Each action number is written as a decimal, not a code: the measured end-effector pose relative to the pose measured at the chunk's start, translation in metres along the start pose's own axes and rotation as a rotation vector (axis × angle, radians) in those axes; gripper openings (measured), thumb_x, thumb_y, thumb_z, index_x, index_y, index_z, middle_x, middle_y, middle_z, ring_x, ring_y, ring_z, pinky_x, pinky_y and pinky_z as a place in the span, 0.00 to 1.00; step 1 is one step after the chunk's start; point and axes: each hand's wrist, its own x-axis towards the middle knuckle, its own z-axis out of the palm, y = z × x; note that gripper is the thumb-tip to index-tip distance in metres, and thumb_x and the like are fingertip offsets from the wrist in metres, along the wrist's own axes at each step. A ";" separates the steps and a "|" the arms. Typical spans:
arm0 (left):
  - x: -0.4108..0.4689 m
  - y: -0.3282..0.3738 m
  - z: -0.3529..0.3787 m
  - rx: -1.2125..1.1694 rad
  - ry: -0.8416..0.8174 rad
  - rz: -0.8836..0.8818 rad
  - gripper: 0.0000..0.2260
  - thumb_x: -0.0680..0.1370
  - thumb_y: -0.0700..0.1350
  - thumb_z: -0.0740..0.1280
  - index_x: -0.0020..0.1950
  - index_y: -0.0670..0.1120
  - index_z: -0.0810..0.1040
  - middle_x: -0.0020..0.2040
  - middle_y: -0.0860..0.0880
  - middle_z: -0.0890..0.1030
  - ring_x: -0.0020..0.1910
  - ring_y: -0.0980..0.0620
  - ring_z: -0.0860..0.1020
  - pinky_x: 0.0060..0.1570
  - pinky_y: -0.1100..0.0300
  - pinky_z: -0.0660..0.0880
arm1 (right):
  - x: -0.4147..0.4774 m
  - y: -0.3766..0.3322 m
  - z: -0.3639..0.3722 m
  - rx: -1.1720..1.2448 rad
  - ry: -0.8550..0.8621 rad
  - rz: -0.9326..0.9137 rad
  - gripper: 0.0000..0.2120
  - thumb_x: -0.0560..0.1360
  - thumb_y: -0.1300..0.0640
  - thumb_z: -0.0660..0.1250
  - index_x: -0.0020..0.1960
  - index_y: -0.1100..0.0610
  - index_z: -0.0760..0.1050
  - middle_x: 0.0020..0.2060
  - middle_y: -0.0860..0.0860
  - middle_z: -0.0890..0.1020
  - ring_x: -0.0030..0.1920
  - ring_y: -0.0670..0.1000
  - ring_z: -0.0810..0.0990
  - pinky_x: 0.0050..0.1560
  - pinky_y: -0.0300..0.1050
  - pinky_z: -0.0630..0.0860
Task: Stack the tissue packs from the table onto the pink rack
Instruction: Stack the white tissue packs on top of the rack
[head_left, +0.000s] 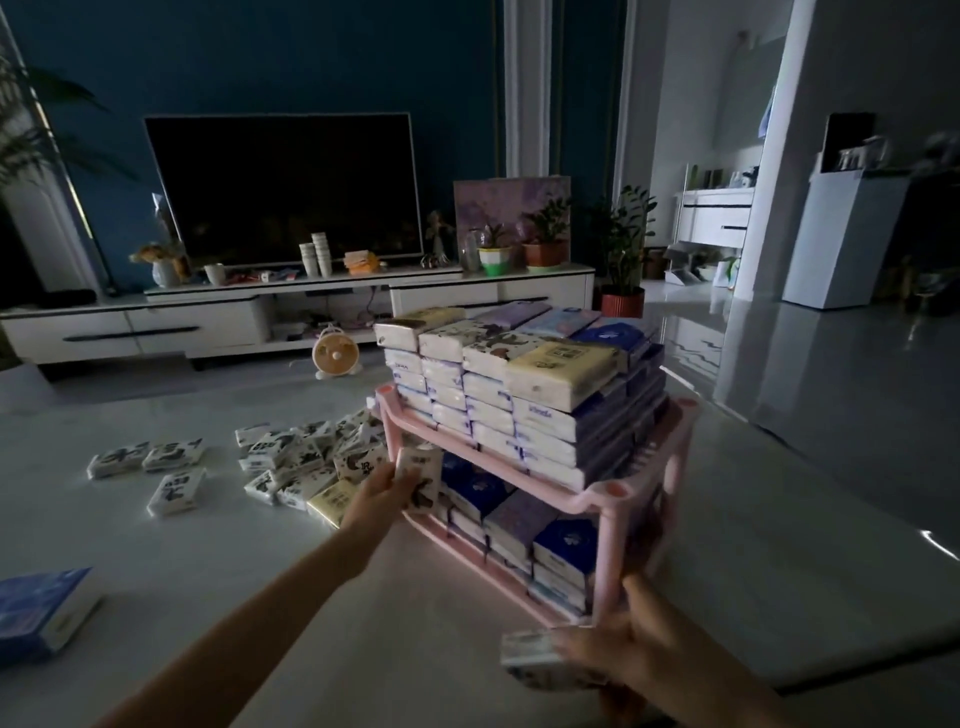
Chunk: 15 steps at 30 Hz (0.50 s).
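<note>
Closest to the viewer, at the bottom right, the person's right hand (639, 654) curls its fingers round a white patterned tissue pack (535, 657), held flat and low over the pale bench (260, 597). This grip is closed on the pack, which juts out to the left of the knuckles. It looks like the next one waiting to go in. Just beyond this grip stands a front corner post of the pink rack (607, 545), a two-shelf frame.

Further out, the left hand (376, 491) reaches forward on a bare arm. Its grip is closed round an upright pack (420, 478), held on edge at the left end of the rack's lower shelf. Standing it on edge probably lets it slip into the low space under the upper shelf. To the right of this grip, the lower shelf already holds a row of blue and purple packs (519, 525). Above the grip, the upper shelf carries a tall pile (519, 384), several layers deep and rising well over the rim. That is likely why the remaining room is below.

To the left of the left grip, and just behind it, loose packs (306, 460) lie heaped on the bench, with a few well apart from the rest. These remain to be stacked. A blue box (44, 608) sits far to the left of both grips, at the bench edge. The room is dim.
</note>
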 end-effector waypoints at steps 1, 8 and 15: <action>0.005 -0.001 -0.004 -0.007 -0.010 -0.001 0.08 0.80 0.43 0.58 0.50 0.39 0.74 0.44 0.41 0.79 0.45 0.41 0.77 0.46 0.52 0.77 | 0.000 0.002 0.006 -0.006 -0.020 0.009 0.33 0.57 0.38 0.74 0.57 0.46 0.68 0.48 0.41 0.80 0.46 0.34 0.77 0.52 0.30 0.71; 0.000 -0.005 -0.005 -0.005 0.146 0.019 0.06 0.78 0.42 0.62 0.43 0.42 0.74 0.38 0.46 0.78 0.38 0.48 0.76 0.37 0.62 0.74 | 0.008 0.009 0.027 0.070 -0.163 0.066 0.36 0.55 0.37 0.72 0.58 0.45 0.62 0.49 0.49 0.82 0.47 0.45 0.81 0.51 0.41 0.75; -0.078 -0.001 0.017 0.026 0.368 0.077 0.08 0.77 0.47 0.62 0.45 0.42 0.72 0.42 0.42 0.78 0.37 0.48 0.76 0.30 0.64 0.71 | 0.001 0.025 -0.023 0.081 -0.216 -0.014 0.33 0.52 0.41 0.69 0.56 0.51 0.77 0.40 0.45 0.84 0.40 0.40 0.77 0.40 0.36 0.71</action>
